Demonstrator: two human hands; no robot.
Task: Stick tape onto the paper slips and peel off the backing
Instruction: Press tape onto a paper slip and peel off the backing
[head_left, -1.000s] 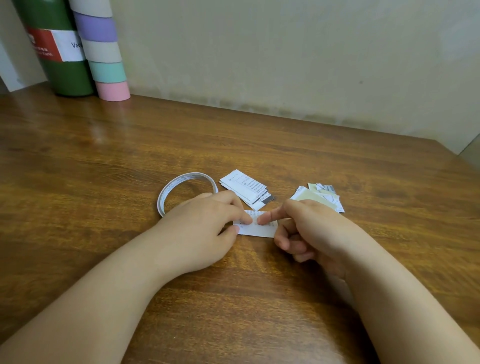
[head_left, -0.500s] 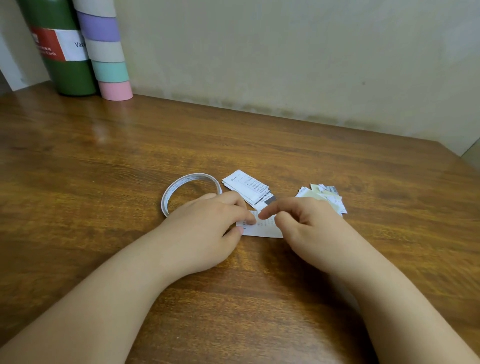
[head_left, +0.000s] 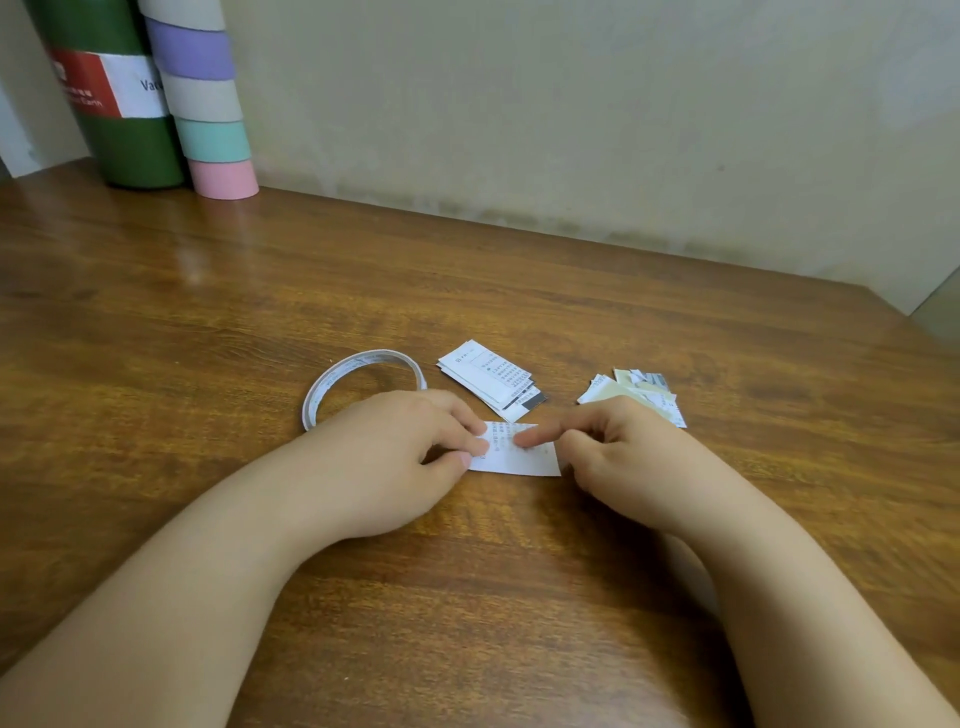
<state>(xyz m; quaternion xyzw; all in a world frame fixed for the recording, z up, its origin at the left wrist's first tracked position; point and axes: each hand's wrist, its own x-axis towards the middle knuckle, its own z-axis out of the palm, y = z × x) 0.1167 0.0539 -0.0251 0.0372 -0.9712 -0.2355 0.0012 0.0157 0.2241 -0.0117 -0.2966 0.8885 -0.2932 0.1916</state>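
Left hand (head_left: 400, 447): curled, thumb and fingertips pinning the left end of a small white printed paper slip (head_left: 519, 457) that lies flat on the brown wooden desk (head_left: 208, 322). Right hand (head_left: 618, 452): forefinger extended and pressing on the slip's upper face near its middle, remaining fingers curled at the slip's right edge; whether they pinch the slip cannot be told. Any tape or backing on the slip is too small to make out.

Just behind the left hand, a thin white ring of tape (head_left: 358, 384) lies flat on the desk, its near side hidden by the hand. Behind the slip, a small stack of white printed paper slips (head_left: 491, 376) lies apart from it. Behind the right hand, a loose pile of white and cream paper pieces (head_left: 636, 389) lies partly hidden by the knuckles.

At the desk's far left corner, a dark green cylinder with a red and white label (head_left: 114, 104) stands against the wall, touching a tube banded in lilac, beige, mint and pink (head_left: 208, 104).
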